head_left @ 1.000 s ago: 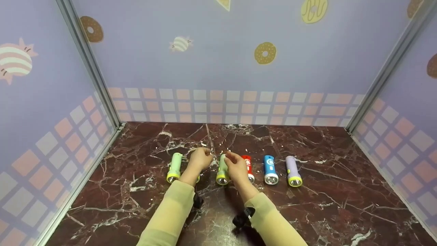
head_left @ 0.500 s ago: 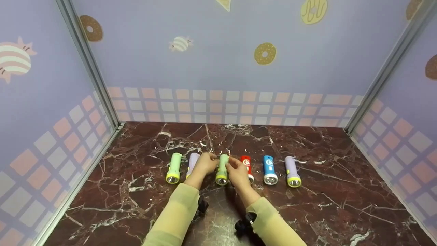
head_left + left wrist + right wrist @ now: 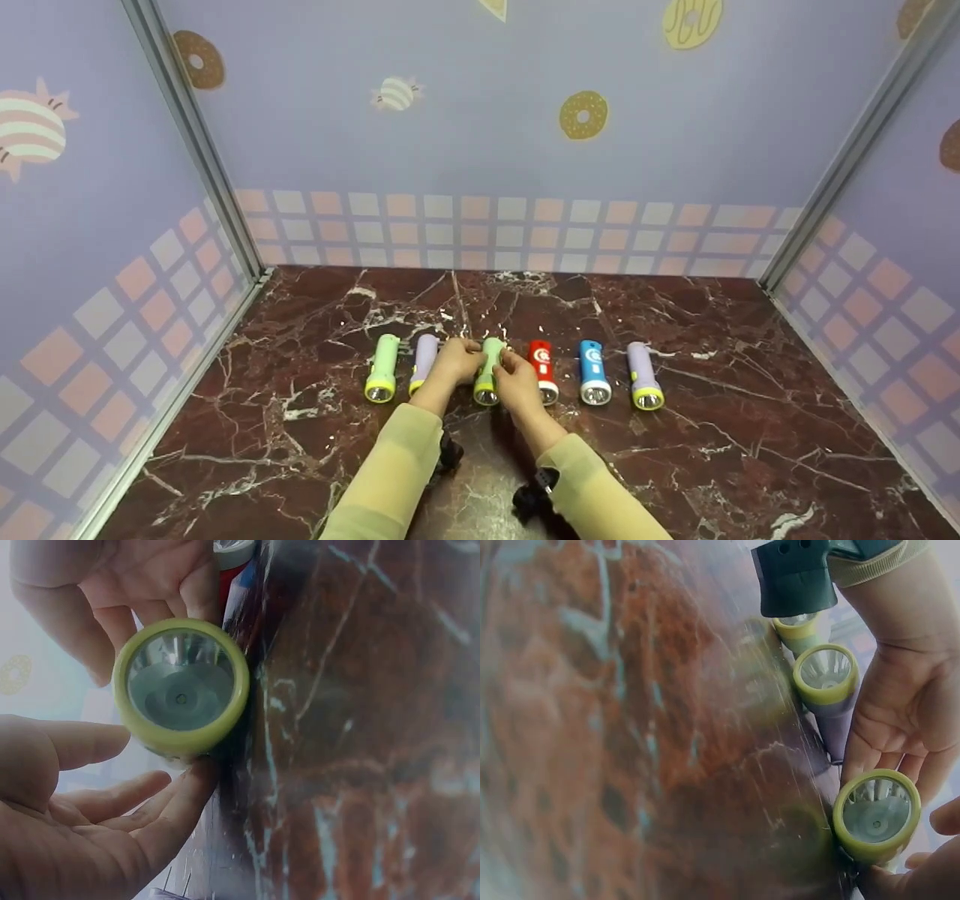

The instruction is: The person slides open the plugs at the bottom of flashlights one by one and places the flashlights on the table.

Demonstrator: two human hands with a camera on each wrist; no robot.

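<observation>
A light green flashlight [image 3: 489,369] with a yellow-green head lies on the dark marbled table, lens toward me. My left hand [image 3: 460,360] is at its left side and my right hand [image 3: 517,379] at its right. In the left wrist view, the left hand [image 3: 97,817] has fingers extended beside the flashlight [image 3: 180,690], a fingertip at its side near the table; the thumb looks apart from it. The right hand [image 3: 142,577] touches the opposite side with loosely bent fingers. Lens and yellow rim [image 3: 877,816] face the right wrist camera, between both hands.
In the same row lie another green flashlight [image 3: 384,367] and a purple one [image 3: 424,358] to the left. Red [image 3: 541,361], blue [image 3: 592,371] and second purple [image 3: 643,375] flashlights lie to the right. Patterned panels [image 3: 480,135] enclose the table's back and sides.
My left hand has moved right, from above the left purple flashlight to the middle green one. My right hand has shifted slightly down and left against it. The row of flashlights looks unmoved.
</observation>
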